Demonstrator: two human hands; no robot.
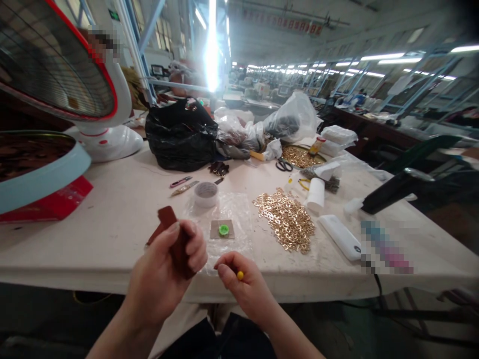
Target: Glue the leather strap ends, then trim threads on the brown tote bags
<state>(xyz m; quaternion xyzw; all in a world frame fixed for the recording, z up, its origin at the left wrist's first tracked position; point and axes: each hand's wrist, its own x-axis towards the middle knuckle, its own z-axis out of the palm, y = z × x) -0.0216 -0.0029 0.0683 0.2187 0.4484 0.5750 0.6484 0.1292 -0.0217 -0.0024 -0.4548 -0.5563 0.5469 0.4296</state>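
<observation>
As left fingers (195,247) grip flat, brown, leather-like material (182,254) | right fingers (229,258) clasp yellow-ended object (240,275)

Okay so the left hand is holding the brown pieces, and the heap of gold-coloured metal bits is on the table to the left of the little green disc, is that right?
Not quite: the heap of gold-coloured metal bits lies to the right of the little green disc, as the head view shows. The left hand is indeed holding the brown pieces.
</observation>
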